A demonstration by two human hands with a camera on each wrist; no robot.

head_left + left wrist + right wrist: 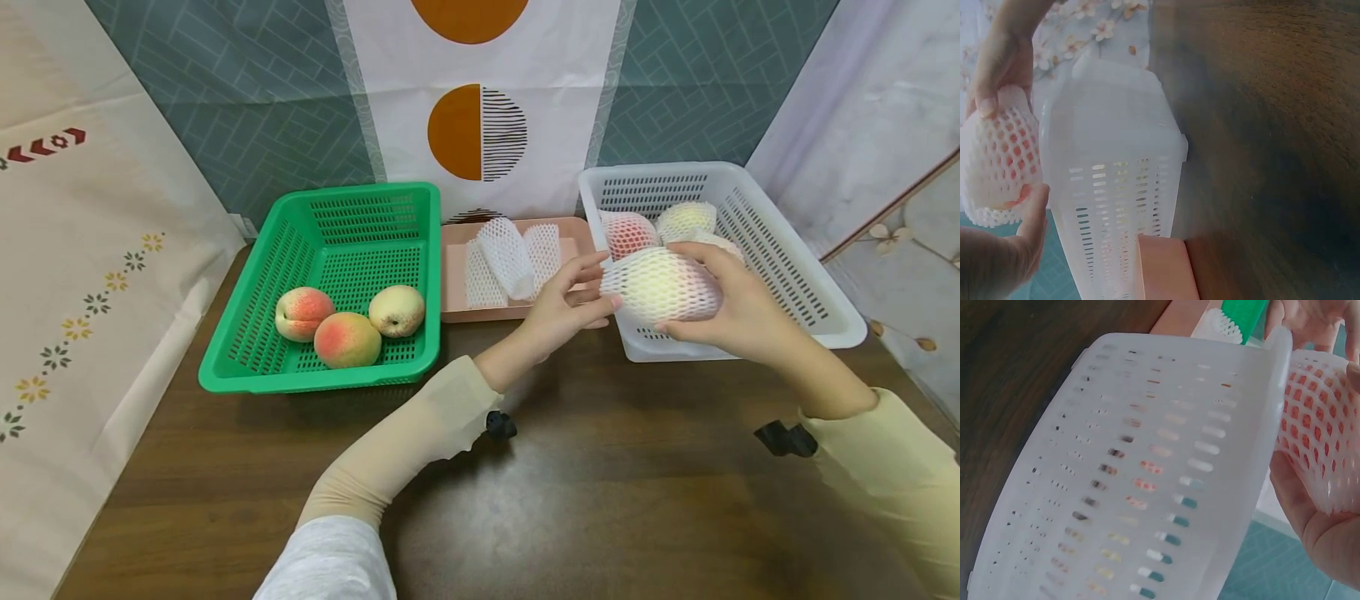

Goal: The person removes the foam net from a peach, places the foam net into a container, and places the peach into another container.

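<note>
My right hand (738, 312) grips a peach in a white foam net (660, 287) above the near side of the white basket (675, 350). My left hand (555, 317) is at the net's left end, thumb touching its rim and the other fingers loosely extended. In the left wrist view, the left thumb rests where red skin shows at the opening of the netted peach (1007, 150). The right wrist view has the right hand (1329, 537) curled under the netted peach (1319, 425), with left fingers above. Several netted fruits, one of them reddish (628, 233), lie in the basket.
At the left, a green basket (431, 275) holds a red-and-cream peach (303, 313), an orange-red one (347, 340) and a pale one (397, 311). Between the baskets, a pink tray (480, 315) holds several empty foam nets (510, 258). Patterned cloths hang behind the brown table (585, 500).
</note>
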